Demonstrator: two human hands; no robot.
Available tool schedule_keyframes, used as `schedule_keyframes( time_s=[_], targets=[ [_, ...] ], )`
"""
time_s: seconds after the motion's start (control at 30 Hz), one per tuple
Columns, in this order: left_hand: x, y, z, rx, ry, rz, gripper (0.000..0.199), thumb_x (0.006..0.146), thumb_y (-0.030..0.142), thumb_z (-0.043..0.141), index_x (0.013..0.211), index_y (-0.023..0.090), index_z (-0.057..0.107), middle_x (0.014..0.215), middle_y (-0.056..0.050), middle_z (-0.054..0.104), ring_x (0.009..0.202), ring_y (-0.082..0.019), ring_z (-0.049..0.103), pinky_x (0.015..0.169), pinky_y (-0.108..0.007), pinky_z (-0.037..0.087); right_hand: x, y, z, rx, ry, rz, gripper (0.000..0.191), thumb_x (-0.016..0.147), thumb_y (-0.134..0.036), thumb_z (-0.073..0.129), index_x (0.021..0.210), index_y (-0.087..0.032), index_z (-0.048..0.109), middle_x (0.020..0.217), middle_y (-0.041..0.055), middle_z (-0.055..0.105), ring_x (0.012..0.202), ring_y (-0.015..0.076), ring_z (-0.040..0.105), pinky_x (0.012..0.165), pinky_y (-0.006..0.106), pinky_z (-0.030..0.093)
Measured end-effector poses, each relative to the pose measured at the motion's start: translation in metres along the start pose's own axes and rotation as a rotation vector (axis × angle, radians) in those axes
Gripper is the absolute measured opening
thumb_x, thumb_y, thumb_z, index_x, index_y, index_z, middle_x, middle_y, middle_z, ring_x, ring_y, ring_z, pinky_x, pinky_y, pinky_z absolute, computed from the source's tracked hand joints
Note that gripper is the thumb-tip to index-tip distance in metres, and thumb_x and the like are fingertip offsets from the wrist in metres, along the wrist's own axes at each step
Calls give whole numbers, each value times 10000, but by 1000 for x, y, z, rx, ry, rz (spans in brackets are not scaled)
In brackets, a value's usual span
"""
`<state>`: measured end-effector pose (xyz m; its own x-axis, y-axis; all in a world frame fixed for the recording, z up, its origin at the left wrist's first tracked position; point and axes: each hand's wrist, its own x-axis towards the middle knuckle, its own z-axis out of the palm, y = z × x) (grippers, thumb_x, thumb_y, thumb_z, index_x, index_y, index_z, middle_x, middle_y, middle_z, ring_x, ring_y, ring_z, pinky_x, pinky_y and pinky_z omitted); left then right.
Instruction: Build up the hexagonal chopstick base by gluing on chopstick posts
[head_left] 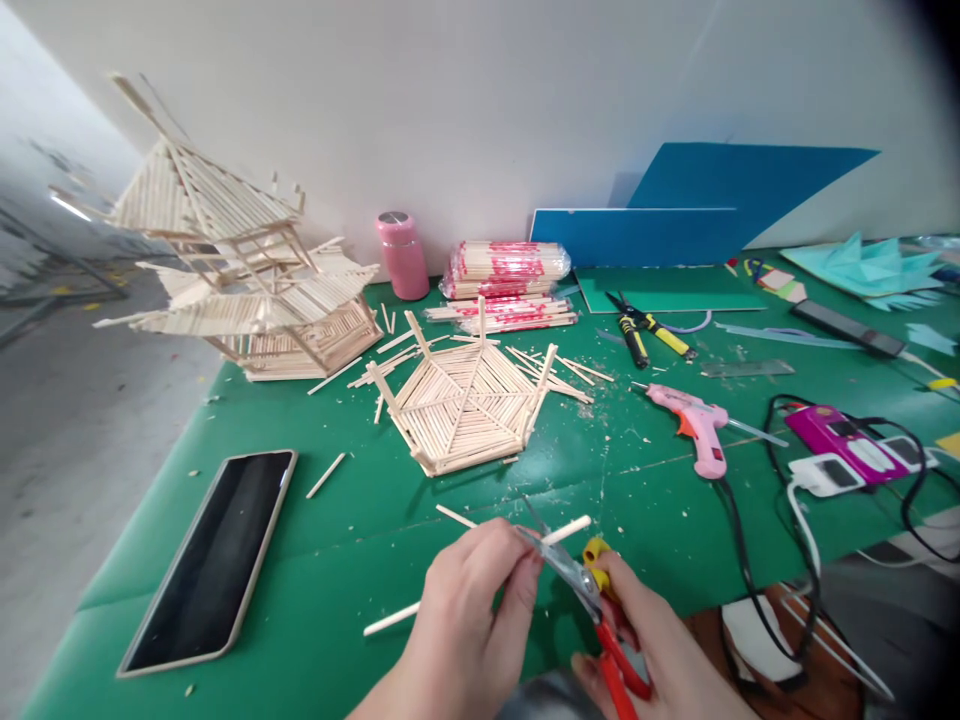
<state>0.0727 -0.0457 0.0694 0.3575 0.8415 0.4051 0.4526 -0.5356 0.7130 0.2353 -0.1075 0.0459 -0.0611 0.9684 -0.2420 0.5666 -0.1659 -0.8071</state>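
Note:
My left hand pinches a thin wooden stick, whose far end sticks out past the fingertips. My right hand is wrapped round the red handles of a pair of scissors. The scissor blades lie across the stick, close to my left fingertips. A small yellow piece shows by my right fingers; what it is I cannot tell. Just beyond both hands rests a hexagonal stick frame with short uprights at its corners. Another stick end shows left of my left hand.
A stick-built pavilion stands at back left, near a pink flask and wrapped stick bundles. A phone lies left. Right are pliers, a pink glue gun, a purple power strip and cables.

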Motion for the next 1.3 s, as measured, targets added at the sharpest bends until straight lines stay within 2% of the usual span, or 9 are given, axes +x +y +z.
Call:
schedule_keyframes(
  time_s=[0.23,0.43,0.53,0.67,0.8,0.87,1.03,1.13,1.3],
  targets=[
    [2,2,-4,-79,-83,-96,187,802,88,423,679,147,550,549,5,545,471,-79,486,458,-152,395,-3,5,1,158,-43,62,309,594,-189,512,901,-186,475,777,38,611,703,152,607,644,188,485],
    [0,3,1,78,58,31,165,782,68,434,664,157,507,577,-10,561,497,-96,486,478,-172,394,-1,2,-1,92,-52,28,226,649,-222,509,874,-213,484,672,7,603,623,156,597,529,190,466],
    [0,1,-2,15,-25,12,183,793,66,411,676,152,524,583,-13,566,509,-98,501,493,-179,396,-1,1,-1,43,-24,18,235,652,-234,514,884,-211,486,662,9,604,635,167,601,523,197,466],
    [5,-1,-11,-212,-213,-152,203,820,108,404,705,146,566,575,2,571,493,-84,498,467,-163,383,1,8,-1,42,-24,-45,244,626,-199,507,869,-202,482,677,16,605,616,159,600,534,194,477],
    [9,1,-14,-264,-276,-240,213,829,140,398,704,144,571,608,-16,606,529,-100,529,453,-167,384,3,20,2,148,-79,-74,331,562,-166,521,890,-184,472,732,39,617,638,155,610,573,186,495],
    [8,2,-10,-163,-227,-179,208,819,128,407,673,148,554,551,0,568,473,-87,485,428,-164,365,4,22,4,165,-52,-44,330,577,-176,521,903,-181,471,735,38,606,642,151,606,579,185,494],
    [1,-1,0,149,32,84,209,777,66,413,605,165,476,526,-5,518,463,-102,446,454,-191,368,5,9,3,132,-57,-37,244,635,-205,506,874,-202,462,657,-3,567,569,129,569,518,180,467],
    [2,-2,-3,34,-61,70,218,790,61,388,628,166,489,551,-12,542,487,-106,490,478,-186,395,3,2,0,69,-14,-37,260,637,-214,509,892,-200,457,644,-2,566,598,146,576,510,189,460],
    [12,2,-17,-205,-246,-82,226,817,87,393,663,154,545,596,-7,605,523,-89,553,495,-148,418,2,10,2,124,-30,-17,363,604,-200,530,960,-178,467,749,38,618,667,153,602,583,191,485]
  ],
)
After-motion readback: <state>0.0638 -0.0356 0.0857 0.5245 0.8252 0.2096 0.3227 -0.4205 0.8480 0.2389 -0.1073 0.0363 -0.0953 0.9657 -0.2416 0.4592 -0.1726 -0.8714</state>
